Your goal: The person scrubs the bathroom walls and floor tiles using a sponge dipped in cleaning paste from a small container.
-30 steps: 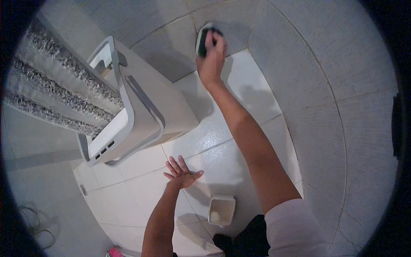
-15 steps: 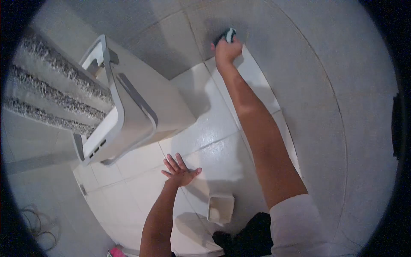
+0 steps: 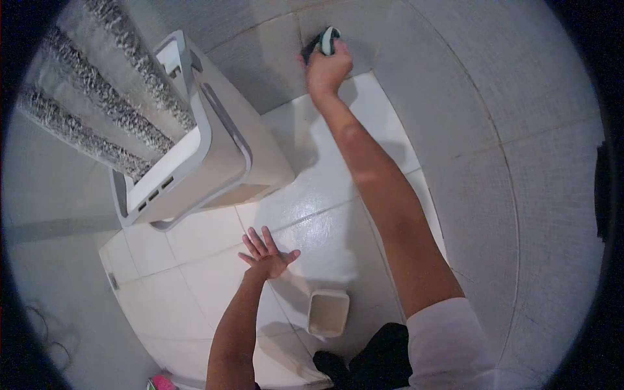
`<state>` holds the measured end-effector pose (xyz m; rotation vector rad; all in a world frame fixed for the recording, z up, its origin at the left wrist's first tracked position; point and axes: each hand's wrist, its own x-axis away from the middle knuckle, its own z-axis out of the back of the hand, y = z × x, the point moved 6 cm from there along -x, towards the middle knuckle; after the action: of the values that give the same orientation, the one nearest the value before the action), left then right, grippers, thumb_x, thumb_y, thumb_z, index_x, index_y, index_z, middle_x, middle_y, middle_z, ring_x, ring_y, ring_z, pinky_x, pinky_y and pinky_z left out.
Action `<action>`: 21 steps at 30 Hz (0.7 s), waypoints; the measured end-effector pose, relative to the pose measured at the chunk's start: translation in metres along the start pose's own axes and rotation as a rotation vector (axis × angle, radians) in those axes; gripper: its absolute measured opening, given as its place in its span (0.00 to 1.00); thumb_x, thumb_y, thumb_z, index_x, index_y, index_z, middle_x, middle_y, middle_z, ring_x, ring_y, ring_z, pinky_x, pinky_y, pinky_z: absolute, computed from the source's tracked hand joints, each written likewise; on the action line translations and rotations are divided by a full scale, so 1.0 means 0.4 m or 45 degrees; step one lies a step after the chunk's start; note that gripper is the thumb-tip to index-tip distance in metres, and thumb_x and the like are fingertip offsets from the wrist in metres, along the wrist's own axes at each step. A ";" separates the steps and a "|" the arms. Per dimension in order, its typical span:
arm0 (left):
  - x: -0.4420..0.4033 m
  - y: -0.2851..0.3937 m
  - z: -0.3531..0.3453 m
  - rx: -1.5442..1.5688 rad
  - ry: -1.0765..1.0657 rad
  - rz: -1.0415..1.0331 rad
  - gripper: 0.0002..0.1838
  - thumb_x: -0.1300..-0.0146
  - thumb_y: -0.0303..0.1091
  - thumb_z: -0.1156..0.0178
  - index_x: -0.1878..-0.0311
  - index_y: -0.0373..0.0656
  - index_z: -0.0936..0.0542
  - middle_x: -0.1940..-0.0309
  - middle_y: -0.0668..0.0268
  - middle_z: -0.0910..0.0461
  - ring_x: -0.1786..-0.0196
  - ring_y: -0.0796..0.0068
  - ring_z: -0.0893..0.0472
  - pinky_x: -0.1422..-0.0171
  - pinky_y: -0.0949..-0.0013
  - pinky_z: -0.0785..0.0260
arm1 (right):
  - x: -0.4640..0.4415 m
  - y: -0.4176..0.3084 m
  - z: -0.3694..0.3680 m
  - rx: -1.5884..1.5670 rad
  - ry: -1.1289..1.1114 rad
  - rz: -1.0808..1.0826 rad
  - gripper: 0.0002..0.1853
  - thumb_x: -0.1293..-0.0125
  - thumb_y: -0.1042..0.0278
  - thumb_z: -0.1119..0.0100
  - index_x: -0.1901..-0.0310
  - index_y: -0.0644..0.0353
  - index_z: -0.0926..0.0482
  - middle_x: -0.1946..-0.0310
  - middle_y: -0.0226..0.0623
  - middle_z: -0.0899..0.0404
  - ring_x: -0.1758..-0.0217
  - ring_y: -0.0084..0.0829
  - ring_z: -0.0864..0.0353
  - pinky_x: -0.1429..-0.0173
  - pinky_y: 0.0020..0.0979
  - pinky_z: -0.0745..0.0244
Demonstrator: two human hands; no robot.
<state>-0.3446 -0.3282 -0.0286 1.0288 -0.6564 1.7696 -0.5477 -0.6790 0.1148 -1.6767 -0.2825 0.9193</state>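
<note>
My right hand (image 3: 330, 70) is closed round a scrub brush with a dark green and white handle (image 3: 327, 41). It holds the brush against the grey tiled wall (image 3: 260, 58), just above where the wall meets the floor. The bristles are mostly hidden. My left hand (image 3: 268, 261) lies on the white tiled floor (image 3: 305, 201), palm down with its fingers spread. Close to that hand, on the near side, stands a small off-white square container (image 3: 329, 313).
A tall white bin with grey trim (image 3: 224, 156) stands at the left, with a shaggy grey-striped textile (image 3: 110, 97) sticking out of its top. A pink item (image 3: 162, 382) lies at the lower left edge. Dark clothing (image 3: 383, 357) shows at the bottom.
My right hand has moved left along the wall with the brush. My left hand stays spread on the floor. The whole view has shifted slightly.
</note>
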 end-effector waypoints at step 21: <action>0.002 -0.007 -0.006 0.001 -0.036 0.015 0.68 0.54 0.80 0.51 0.31 0.44 0.80 0.32 0.46 0.91 0.31 0.44 0.90 0.34 0.29 0.83 | 0.028 0.326 0.057 0.462 -0.495 -0.873 0.23 0.45 0.64 0.41 0.50 0.70 0.27 0.53 0.53 0.21 0.52 0.44 0.21 0.47 0.42 0.27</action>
<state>-0.3431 -0.3251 -0.0291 1.0540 -0.6808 1.7686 -0.5918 -0.6983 -0.0089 -0.9496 -0.8407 0.7040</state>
